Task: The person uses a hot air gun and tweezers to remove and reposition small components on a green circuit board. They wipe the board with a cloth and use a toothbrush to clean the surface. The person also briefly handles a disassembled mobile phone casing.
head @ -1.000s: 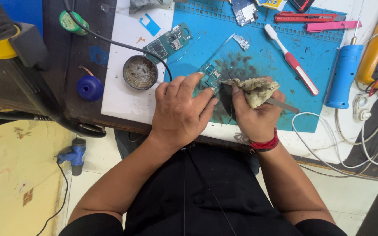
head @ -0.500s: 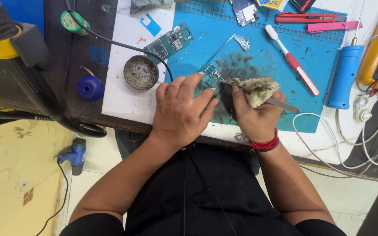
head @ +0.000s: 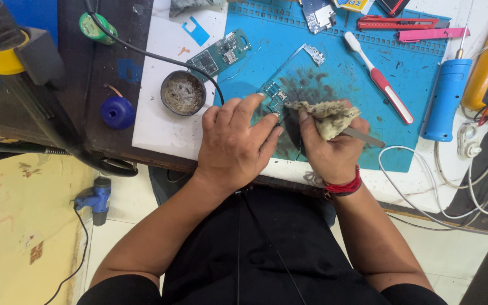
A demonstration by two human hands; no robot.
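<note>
**Both hands crowded at the mat's lower edge**

My left hand lies flat, fingers together, pinning a small circuit board to the blue mat at frame centre. My right hand is clamped on a grubby cloth wad and a metal tool, touching the board. The table edge runs just below my wrists (little room there). Centre left, a round tin holds grey residue. A blue cylindrical tool lies at right.
</note>
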